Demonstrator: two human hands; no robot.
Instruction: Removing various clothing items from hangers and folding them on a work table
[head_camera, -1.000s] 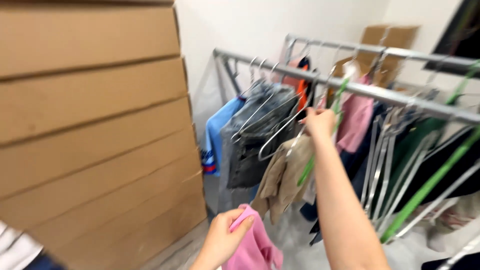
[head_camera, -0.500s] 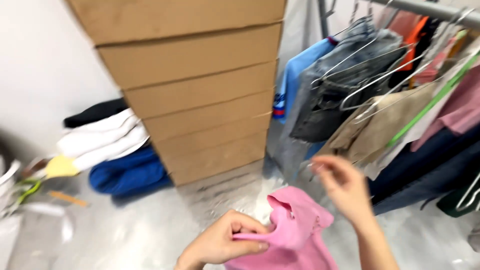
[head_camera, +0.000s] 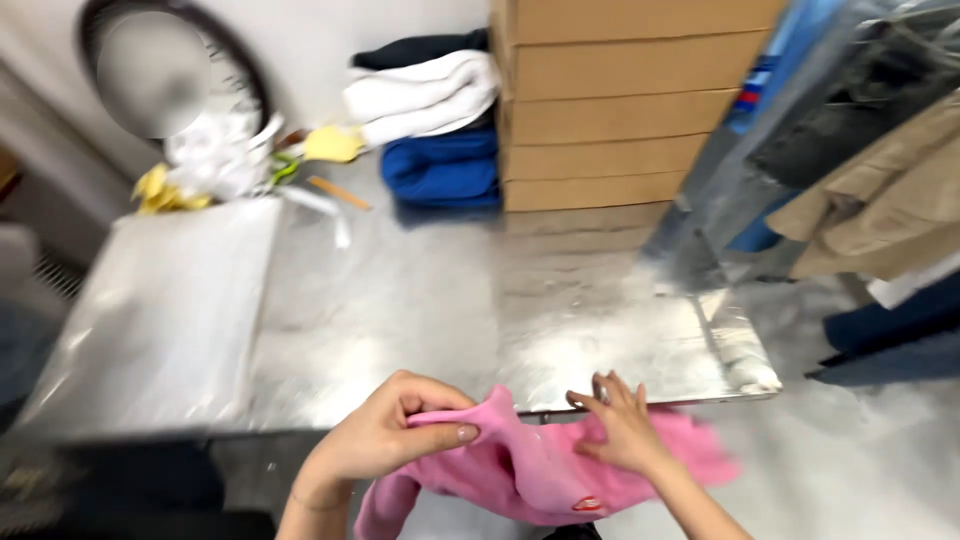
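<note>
A pink garment (head_camera: 540, 465) hangs at the near edge of a shiny metal table (head_camera: 400, 310). My left hand (head_camera: 385, 435) pinches its left upper edge between thumb and fingers. My right hand (head_camera: 620, 430) lies on the cloth to the right with fingers spread, pressing it down near the table's edge. The garment's lower part drops out of view below the frame.
Stacked cardboard boxes (head_camera: 610, 100) stand at the table's far side. Folded white, black and blue clothes (head_camera: 435, 130) lie beside them. Crumpled white and yellow items (head_camera: 215, 160) sit far left. Hanging clothes (head_camera: 880, 190) fill the right side.
The view swung left and down from the clothes rack to the metal table. My right hand left the hangers and came down onto the pink garment, which my left hand still holds.
</note>
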